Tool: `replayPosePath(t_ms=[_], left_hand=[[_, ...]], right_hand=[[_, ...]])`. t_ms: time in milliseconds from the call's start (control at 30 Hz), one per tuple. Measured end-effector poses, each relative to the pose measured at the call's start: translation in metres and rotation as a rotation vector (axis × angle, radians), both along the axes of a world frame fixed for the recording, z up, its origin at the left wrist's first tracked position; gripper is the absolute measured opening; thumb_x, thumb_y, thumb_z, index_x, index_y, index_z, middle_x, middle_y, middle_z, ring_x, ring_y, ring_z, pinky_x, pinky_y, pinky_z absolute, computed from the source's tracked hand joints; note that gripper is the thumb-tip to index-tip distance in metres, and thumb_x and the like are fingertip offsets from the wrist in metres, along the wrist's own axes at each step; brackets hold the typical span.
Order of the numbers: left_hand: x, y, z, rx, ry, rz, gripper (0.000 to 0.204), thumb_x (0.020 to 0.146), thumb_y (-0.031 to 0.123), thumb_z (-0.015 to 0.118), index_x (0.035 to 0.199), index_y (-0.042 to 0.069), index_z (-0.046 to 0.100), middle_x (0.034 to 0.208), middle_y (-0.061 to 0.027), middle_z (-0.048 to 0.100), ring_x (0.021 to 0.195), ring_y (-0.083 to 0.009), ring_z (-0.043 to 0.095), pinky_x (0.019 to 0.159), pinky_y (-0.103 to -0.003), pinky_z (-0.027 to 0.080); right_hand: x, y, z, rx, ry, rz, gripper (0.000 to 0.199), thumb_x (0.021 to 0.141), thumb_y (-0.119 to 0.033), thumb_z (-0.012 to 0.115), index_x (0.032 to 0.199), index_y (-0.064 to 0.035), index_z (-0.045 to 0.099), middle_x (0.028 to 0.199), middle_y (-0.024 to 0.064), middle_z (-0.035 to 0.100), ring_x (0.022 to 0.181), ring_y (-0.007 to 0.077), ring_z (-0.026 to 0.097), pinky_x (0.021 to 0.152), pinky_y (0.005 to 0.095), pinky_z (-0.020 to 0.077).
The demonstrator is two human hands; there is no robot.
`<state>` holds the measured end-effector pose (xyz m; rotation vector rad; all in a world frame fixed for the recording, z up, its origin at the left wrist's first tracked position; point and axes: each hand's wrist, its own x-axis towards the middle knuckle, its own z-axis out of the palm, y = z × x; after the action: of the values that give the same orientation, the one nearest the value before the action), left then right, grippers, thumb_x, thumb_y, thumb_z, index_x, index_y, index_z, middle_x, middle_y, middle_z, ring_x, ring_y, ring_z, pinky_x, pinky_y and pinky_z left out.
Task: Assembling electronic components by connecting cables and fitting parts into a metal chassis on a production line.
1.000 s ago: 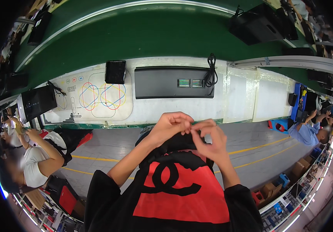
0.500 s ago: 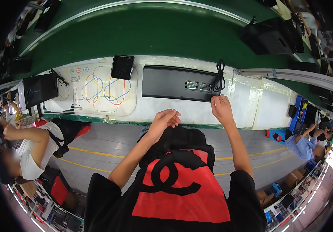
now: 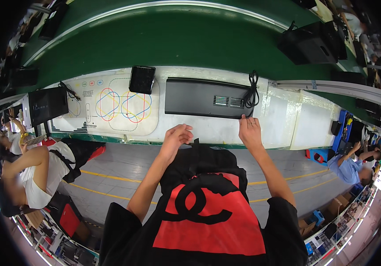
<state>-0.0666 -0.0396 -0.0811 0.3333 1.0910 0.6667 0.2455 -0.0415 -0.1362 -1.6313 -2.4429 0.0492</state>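
A long black device case (image 3: 195, 97) with two vented windows lies flat on the white worktop. A coiled black power cord (image 3: 252, 91) rests over its right end. My right hand (image 3: 250, 133) is at the case's near right corner, fingertips touching the edge, fingers fairly straight and not wrapped round it. My left hand (image 3: 175, 138) hovers over the front edge of the bench, near the case's left part but apart from it. Its fingers are loosely bent and spread, with nothing visible in them.
A small black square tray (image 3: 142, 80) stands left of the case, on a printed mat (image 3: 106, 122) with coloured hexagons. A black boxy device (image 3: 48, 104) with a cable stands farther left. Behind runs a green conveyor belt (image 3: 177, 40). Co-workers sit at both sides.
My left hand has moved left, away from the middle. My right fingertips have shifted slightly along the case's near right corner. The case and cord keep their places on the worktop.
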Motion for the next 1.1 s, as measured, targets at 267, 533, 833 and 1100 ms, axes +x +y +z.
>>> replayPosePath(t_ms=[267,533,833,1100], left_hand=[[-0.082,0.036,-0.050,0.053,0.072,0.381,0.029,0.096,0.027,0.050,0.099,0.001,0.062,0.079,-0.0055,0.063,0.072,-0.0133,0.059,0.067,-0.026,0.045],[-0.139,0.155,-0.199,0.833,1.311,0.000,0.027,0.084,0.015,0.062,0.104,-0.003,0.064,0.093,-0.0199,0.065,0.087,-0.0325,0.062,0.079,-0.039,0.049],[-0.164,0.187,-0.237,0.834,1.504,-0.235,0.034,0.083,0.013,0.064,0.112,-0.003,0.057,0.111,-0.0260,0.056,0.103,-0.0435,0.054,0.090,-0.046,0.044],[-0.174,0.191,-0.233,0.875,1.385,-0.143,0.014,0.082,0.004,0.060,0.095,-0.003,0.063,0.092,-0.0241,0.060,0.085,-0.0424,0.058,0.074,-0.046,0.046]], right_hand=[[-0.008,-0.025,-0.012,0.085,-0.020,-0.042,0.010,0.081,-0.001,0.063,0.088,-0.0002,0.056,0.107,0.0187,0.065,0.085,0.0259,0.061,0.081,0.0389,0.0458],[-0.011,-0.028,-0.005,0.054,0.192,-0.234,0.012,0.086,-0.001,0.059,0.096,0.0034,0.056,0.096,0.0204,0.064,0.078,0.0345,0.061,0.089,0.0462,0.0492],[-0.020,-0.032,-0.019,0.067,0.279,-0.261,0.030,0.081,0.004,0.055,0.110,0.0083,0.053,0.073,0.0148,0.057,0.068,0.0306,0.059,0.096,0.0486,0.0466],[-0.034,-0.014,0.007,-0.254,0.272,-0.488,0.037,0.078,-0.002,0.057,0.114,0.0090,0.051,0.064,0.0149,0.057,0.066,0.0337,0.060,0.097,0.0476,0.0438]])
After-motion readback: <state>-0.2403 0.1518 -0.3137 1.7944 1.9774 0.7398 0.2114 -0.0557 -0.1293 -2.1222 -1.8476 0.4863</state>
